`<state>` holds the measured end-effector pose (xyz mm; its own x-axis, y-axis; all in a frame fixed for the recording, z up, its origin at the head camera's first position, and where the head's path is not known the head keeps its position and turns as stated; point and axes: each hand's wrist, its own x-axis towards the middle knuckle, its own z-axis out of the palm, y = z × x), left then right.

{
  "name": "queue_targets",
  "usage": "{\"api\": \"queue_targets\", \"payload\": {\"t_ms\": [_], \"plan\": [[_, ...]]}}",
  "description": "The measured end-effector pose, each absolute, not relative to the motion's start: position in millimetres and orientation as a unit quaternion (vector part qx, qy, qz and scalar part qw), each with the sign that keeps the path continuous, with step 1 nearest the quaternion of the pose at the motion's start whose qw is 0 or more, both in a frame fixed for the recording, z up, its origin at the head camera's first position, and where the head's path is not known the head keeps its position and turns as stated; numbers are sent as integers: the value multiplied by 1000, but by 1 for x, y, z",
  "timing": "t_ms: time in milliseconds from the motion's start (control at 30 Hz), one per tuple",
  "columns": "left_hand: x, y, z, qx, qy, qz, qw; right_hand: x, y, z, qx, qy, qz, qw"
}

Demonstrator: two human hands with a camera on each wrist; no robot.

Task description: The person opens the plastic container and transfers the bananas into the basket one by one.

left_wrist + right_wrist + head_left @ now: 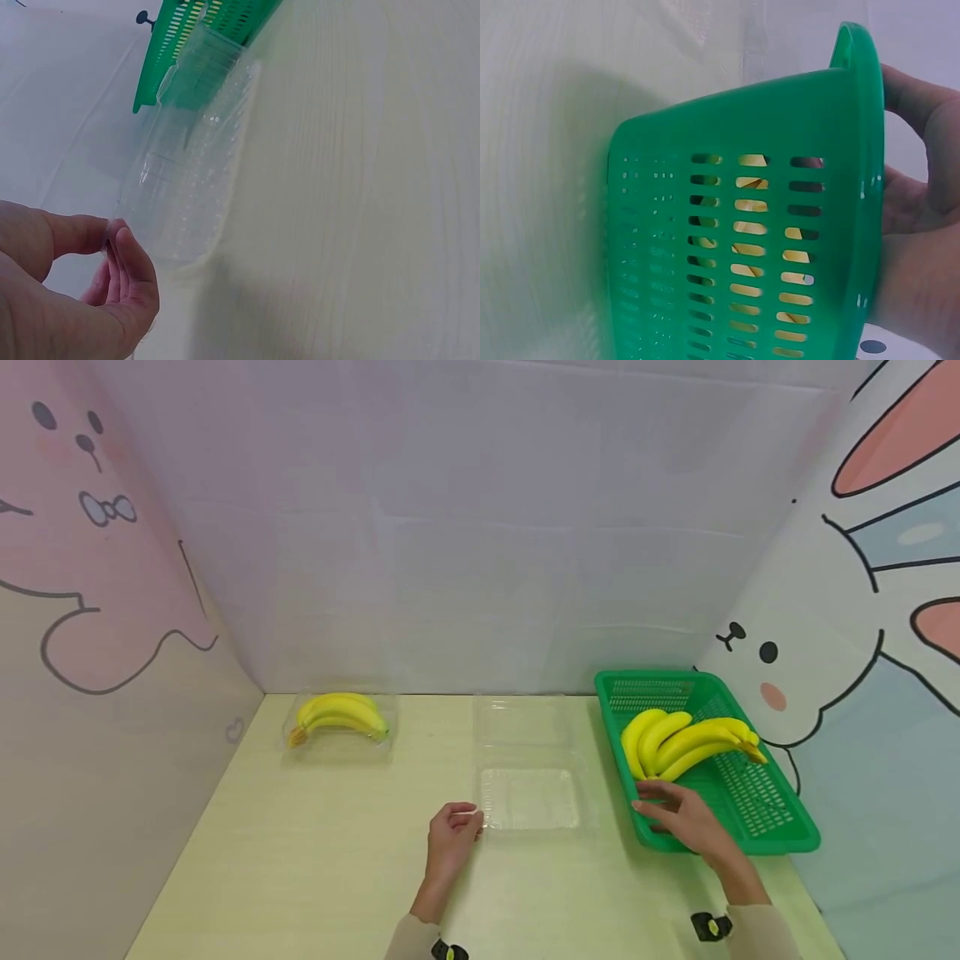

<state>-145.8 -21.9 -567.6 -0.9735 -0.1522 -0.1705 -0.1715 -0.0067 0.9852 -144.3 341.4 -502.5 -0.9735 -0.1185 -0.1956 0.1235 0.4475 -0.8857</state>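
In the middle of the table lies a clear plastic clamshell container (pixel 531 799) with its lid (pixel 523 722) laid back behind it. At its left front corner my left hand (pixel 452 839) pinches the edge between thumb and fingers, as the left wrist view shows. My right hand (pixel 684 814) reaches over the front left part of a green plastic basket (pixel 772 777), its fingers loosely bent. Just beyond those fingertips, bunches of bananas (pixel 678 745) lie inside the basket. The basket's slotted wall (pixel 742 225) hides part of the right hand in the right wrist view.
A second clear container (pixel 390 735) holding a bunch of bananas (pixel 341 714) stands at the back left. A white cloth wall (pixel 450 568) closes the table's rear, with printed cartoon panels on either side. The basket stands close to the right panel.
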Motion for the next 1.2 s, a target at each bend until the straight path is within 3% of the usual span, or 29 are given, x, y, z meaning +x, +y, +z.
{"api": "queue_targets", "payload": {"t_ms": [900, 1200], "plan": [[-152, -15, -568, -82, 708, 702, 17, -143, 340, -504, 7, 853, -511, 107], [-153, -22, -572, -101, 723, 683, 8, -147, 341, -500, 25, 849, -511, 135]]}}
